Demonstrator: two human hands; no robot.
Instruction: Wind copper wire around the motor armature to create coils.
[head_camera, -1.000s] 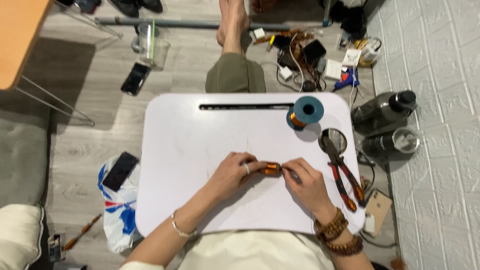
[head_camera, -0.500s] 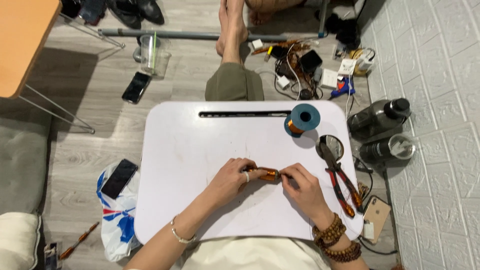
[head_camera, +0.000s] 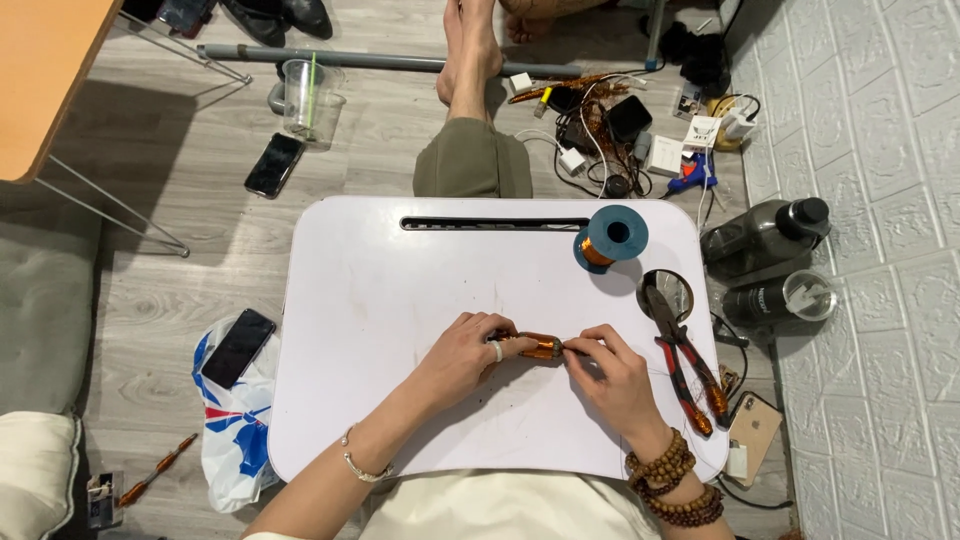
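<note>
On the white lap table (head_camera: 380, 330), my left hand (head_camera: 465, 352) grips a small coil wound with copper wire (head_camera: 540, 346) at its left end. My right hand (head_camera: 612, 372) pinches at the coil's right end, fingertips closed there; a fine wire is too thin to make out. Both hands meet near the table's middle, slightly toward me. A blue spool of copper wire (head_camera: 610, 237) stands at the table's far right. Red-handled pliers (head_camera: 685, 362) lie along the right edge, jaws on a round cup recess.
Two dark bottles (head_camera: 765, 235) lie on the floor at right, a phone (head_camera: 752, 437) beside the pliers. Cables, chargers and a blue tool (head_camera: 640, 125) clutter the floor ahead, by my outstretched leg (head_camera: 470, 150). Left: plastic cup (head_camera: 305, 95), two phones, a plastic bag (head_camera: 235, 420).
The view has shifted slightly; my hands stay together on the coil with only small finger movement.
</note>
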